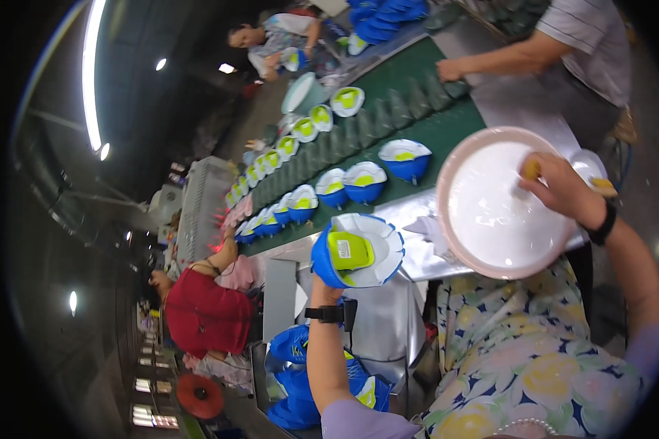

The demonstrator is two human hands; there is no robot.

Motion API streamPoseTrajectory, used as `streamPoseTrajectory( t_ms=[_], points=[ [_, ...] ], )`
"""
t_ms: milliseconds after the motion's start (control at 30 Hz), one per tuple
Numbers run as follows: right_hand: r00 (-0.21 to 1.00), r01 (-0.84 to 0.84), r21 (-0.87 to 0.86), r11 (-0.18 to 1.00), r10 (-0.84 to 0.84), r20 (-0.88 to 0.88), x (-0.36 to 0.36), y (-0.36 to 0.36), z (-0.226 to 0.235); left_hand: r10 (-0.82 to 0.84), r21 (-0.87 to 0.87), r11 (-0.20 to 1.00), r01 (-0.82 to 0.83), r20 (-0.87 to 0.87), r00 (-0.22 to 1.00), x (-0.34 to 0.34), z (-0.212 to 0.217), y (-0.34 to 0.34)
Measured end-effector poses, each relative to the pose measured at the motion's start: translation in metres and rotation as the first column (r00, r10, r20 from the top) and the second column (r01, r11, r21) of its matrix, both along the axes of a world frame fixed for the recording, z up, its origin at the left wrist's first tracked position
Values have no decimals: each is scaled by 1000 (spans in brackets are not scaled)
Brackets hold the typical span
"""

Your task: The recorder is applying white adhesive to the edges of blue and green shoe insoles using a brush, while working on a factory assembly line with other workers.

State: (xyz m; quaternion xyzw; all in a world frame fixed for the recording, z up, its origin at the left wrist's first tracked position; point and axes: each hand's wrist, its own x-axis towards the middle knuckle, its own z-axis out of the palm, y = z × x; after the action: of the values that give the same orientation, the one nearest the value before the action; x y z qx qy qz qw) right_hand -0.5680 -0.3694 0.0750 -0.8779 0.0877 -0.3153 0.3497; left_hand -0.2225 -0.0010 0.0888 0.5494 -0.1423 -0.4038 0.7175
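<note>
My left hand (325,290) is closed around a blue shoe upper (386,245), holding it up with its opening toward me. Inside show a white lining and a yellow-green tongue (350,250) with a small white label. Over a pale pink basin (449,235) of white liquid (498,216), my right hand (561,189) grips what looks like a small brush (531,169) with a yellow handle. Its lower end is at the liquid, partly hidden by the fingers.
Blue uppers (406,159) and dark shoe-shaped pieces (366,126) line a green conveyor belt (436,128). More uppers (296,391) are piled by my left forearm. One person (209,311) works at left; another's hand (452,70) reaches the belt. A clear cup (587,164) stands beside the basin.
</note>
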Motion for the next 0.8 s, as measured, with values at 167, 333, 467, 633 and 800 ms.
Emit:
streamPoseTrajectory(
  t_ms=[167,333,467,633,800],
  points=[
    [949,-225,232,946,159,271,38,7,32,-216,32,976,214,125,968,-64,8,-76],
    [944,-285,233,930,230,237,43,19,58,-339,-24,940,340,42,940,-106,-13,-121],
    [995,-9,179,984,-8,95,26,15,48,-255,-87,955,282,237,937,-124,-14,-124],
    [985,160,413,897,-173,-6,16,34,30,40,-161,985,61,558,829,-144,-30,-135],
    [973,179,608,774,-232,8,28,56,2,121,-272,961,-49,253,960,-141,-38,-123]
  ],
)
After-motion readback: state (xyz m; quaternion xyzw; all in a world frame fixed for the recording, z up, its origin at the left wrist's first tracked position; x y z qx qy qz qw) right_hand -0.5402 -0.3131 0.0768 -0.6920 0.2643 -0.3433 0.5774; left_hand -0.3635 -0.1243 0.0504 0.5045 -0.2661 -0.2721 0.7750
